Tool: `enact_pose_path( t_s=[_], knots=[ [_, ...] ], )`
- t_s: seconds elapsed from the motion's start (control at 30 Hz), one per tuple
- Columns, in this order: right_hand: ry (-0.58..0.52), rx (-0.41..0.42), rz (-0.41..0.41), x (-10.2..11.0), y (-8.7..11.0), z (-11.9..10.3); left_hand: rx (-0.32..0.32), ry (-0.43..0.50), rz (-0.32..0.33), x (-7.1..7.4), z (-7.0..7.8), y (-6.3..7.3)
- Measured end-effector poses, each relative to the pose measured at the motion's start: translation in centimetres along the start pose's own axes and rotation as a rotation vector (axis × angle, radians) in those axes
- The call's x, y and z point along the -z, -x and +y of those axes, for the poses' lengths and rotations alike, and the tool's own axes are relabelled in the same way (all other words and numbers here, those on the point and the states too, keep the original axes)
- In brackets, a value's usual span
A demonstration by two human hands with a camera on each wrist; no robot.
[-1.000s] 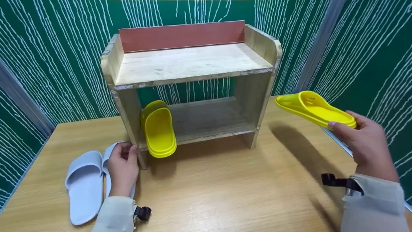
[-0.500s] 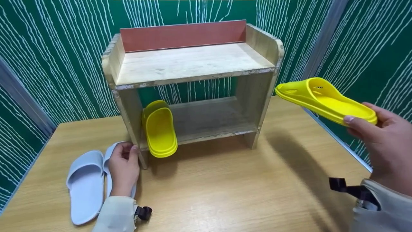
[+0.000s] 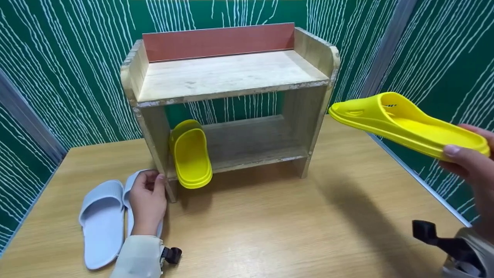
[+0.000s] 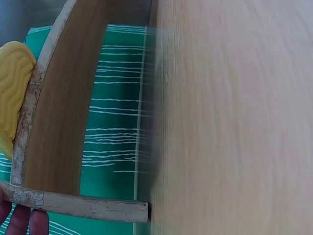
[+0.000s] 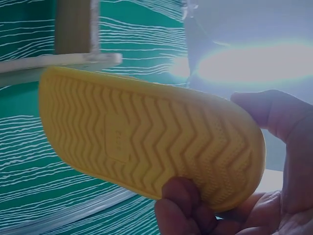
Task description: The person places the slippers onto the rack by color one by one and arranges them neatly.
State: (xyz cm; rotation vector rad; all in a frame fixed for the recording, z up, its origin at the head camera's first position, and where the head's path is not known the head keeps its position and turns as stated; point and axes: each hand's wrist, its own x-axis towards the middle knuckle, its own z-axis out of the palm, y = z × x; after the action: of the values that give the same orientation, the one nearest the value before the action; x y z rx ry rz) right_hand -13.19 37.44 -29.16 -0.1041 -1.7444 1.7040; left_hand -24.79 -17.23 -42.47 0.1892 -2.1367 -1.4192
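My right hand (image 3: 471,166) grips a yellow slipper (image 3: 409,127) by its heel, thumb on the near side. It is held in the air right of the wooden rack (image 3: 231,90), toe pointing left. In the right wrist view its zigzag sole (image 5: 151,137) faces the camera, with fingertips (image 5: 181,196) curled under it. Another yellow slipper (image 3: 192,158) rests on the rack's lower shelf at the left, its heel overhanging the front edge. My left hand (image 3: 148,204) holds the front edge of the rack's left side panel (image 4: 78,204), with curled fingers against it.
A light grey-blue slipper (image 3: 102,227) lies on the wooden table (image 3: 247,231) at the left. A second grey-blue slipper (image 3: 130,185) beside it is partly hidden by my left hand. Green walls (image 3: 77,77) with white streaks stand behind and at both sides.
My right hand has moved right and closer with the yellow slipper, rising slightly at first. The slipper's shadow has shifted too. My left hand, the rack and the other slippers look unchanged.
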Motion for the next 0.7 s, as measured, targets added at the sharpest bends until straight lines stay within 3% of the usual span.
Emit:
enact_pose_path(
  t_s=[0.17, 0.33, 0.57, 0.7],
  knots=[
    [-0.132, -0.02, -0.139, 1.9, -0.1, 0.4, 0.006, 0.001, -0.01, 0.0, -0.1, -0.1],
    [-0.115, 0.027, -0.199, 2.6, 0.3, 0.8, 0.015, 0.003, -0.014, 0.1, -0.1, 0.0],
    [-0.126, 0.137, -0.253, 1.5, 1.5, 0.7, 0.022, -0.001, -0.016, 0.1, 0.0, 0.0],
    [-0.058, 0.15, -0.289, -0.1, 2.0, 0.0, 0.004, -0.005, 0.004, 0.0, 0.0, 0.1]
  ],
)
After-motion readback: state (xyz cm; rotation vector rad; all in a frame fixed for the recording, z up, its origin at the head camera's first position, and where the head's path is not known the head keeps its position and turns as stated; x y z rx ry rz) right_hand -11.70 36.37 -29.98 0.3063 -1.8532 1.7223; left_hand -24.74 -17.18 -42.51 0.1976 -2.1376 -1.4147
